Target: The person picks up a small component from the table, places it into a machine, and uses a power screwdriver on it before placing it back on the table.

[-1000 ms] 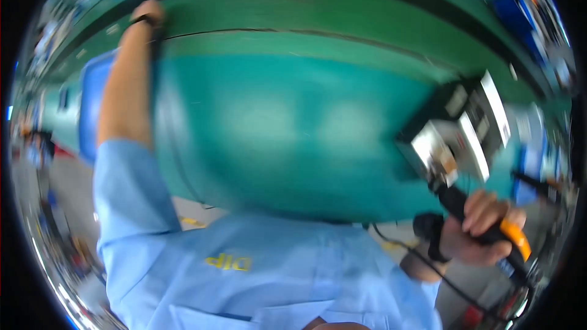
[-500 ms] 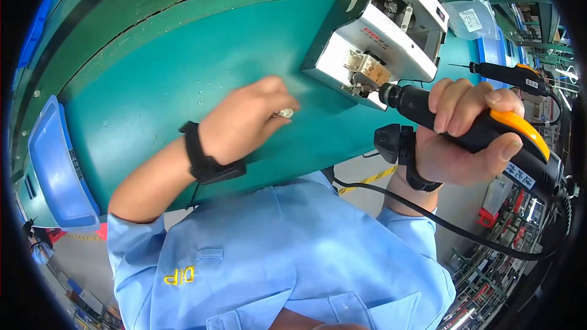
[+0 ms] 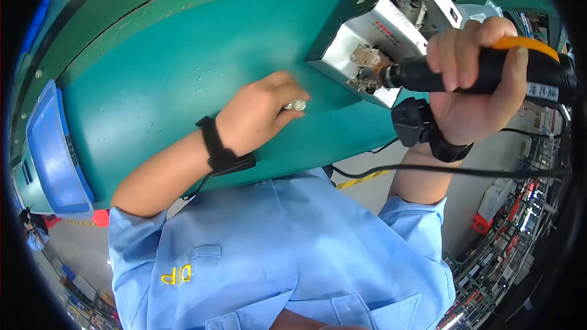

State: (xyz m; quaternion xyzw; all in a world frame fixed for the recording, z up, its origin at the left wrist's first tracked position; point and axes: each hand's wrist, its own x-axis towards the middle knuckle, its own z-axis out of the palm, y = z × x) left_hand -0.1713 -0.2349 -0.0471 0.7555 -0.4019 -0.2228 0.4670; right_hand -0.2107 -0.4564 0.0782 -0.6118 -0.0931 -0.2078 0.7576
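My right hand [image 3: 471, 67] is wrapped round a black electric screwdriver [image 3: 413, 74] with an orange lever, held nearly level. Its nose reaches the front opening of a silver and black screw feeder [image 3: 343, 40]; the bit's tip cannot be made out. Over the green mat [image 3: 153, 85], my left hand [image 3: 260, 110] pinches a small silvery metal part [image 3: 296, 105] between thumb and fingers. The part's exact kind is unclear. Both wrists wear black straps, the right one carrying a black block.
A blue plastic tray [image 3: 46, 146] stands at the table's left edge. Behind the feeder lies a clear plastic bag [image 3: 483, 10], partly covered. A black cable [image 3: 428, 172] runs across below my right wrist. Racks [image 3: 495, 250] line the far right.
My right hand has swung up and slightly right, bringing the screwdriver closer to level with its nose still at the feeder. My left hand has moved a little right with the metal part.
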